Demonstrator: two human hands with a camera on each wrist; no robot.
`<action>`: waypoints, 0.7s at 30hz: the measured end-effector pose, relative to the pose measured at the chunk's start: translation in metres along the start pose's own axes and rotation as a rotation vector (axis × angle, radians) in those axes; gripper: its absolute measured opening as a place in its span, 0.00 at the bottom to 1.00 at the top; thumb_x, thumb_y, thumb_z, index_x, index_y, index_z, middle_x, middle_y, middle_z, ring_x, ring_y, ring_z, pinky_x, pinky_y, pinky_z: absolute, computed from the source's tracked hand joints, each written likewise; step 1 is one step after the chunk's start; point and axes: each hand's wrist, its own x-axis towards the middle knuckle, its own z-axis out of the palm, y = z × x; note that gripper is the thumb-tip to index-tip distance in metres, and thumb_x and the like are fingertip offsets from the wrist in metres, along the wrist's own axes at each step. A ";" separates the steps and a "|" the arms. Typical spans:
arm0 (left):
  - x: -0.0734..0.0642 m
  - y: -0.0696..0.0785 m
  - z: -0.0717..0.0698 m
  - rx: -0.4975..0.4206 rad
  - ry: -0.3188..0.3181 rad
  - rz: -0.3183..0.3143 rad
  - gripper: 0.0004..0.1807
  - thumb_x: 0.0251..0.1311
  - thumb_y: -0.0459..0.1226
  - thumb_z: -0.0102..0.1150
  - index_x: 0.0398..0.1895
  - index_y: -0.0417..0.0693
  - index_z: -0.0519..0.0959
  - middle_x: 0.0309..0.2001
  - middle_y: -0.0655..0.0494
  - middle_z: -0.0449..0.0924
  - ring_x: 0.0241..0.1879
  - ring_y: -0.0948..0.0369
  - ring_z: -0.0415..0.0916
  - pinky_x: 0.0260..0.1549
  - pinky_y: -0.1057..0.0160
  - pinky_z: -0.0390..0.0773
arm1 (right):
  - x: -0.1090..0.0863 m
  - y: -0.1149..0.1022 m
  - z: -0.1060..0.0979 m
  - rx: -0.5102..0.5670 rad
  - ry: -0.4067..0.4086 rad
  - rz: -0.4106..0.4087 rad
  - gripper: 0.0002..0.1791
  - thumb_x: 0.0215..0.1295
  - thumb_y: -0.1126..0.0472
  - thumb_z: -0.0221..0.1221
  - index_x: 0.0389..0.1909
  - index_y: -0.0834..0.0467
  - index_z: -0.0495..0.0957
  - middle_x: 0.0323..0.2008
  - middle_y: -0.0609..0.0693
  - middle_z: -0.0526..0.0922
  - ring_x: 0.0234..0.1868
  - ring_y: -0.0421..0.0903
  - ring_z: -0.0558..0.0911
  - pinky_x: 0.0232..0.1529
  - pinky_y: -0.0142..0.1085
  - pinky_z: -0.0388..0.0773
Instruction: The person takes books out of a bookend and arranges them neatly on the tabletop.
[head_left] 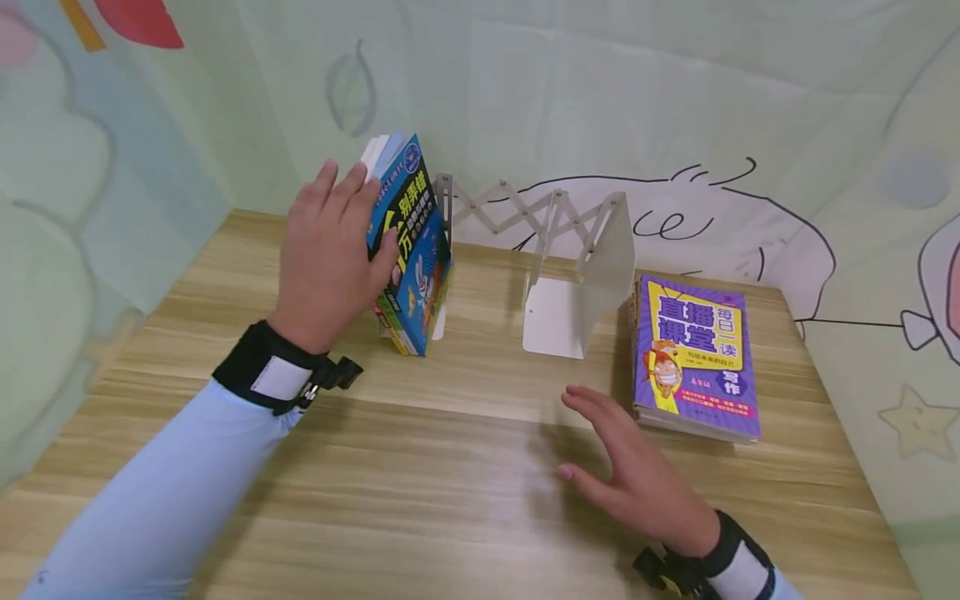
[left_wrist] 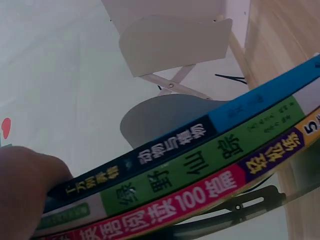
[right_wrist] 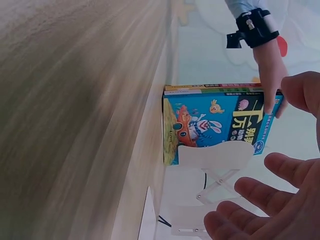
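My left hand [head_left: 322, 250] grips a few upright books [head_left: 429, 275] at their top and spine side, thumb against the blue front cover. They lean slightly at the left end of a white expanding book rack [head_left: 609, 258]. In the left wrist view their spines show: one blue [left_wrist: 260, 102], one green [left_wrist: 200, 162], one red and purple [left_wrist: 165, 212]. My right hand [head_left: 641, 479] hovers above the table, fingers spread and holding nothing, left of and in front of a book stack. The right wrist view shows the blue rabbit cover [right_wrist: 215, 122] behind a rack plate.
A stack of books [head_left: 697, 358] with a purple cover lies flat at the right, beside the rack's right plate. Wood-grain table [head_left: 420, 475] spreads in front. A printed cloth backdrop [head_left: 600, 92] stands close behind the rack and along both sides.
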 end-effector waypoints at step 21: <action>-0.021 0.008 -0.002 -0.014 0.148 -0.011 0.28 0.66 0.37 0.58 0.68 0.38 0.72 0.66 0.39 0.73 0.74 0.44 0.58 0.75 0.42 0.50 | -0.005 0.001 0.001 0.017 -0.021 0.016 0.39 0.65 0.51 0.66 0.74 0.45 0.60 0.72 0.47 0.65 0.71 0.48 0.67 0.66 0.53 0.71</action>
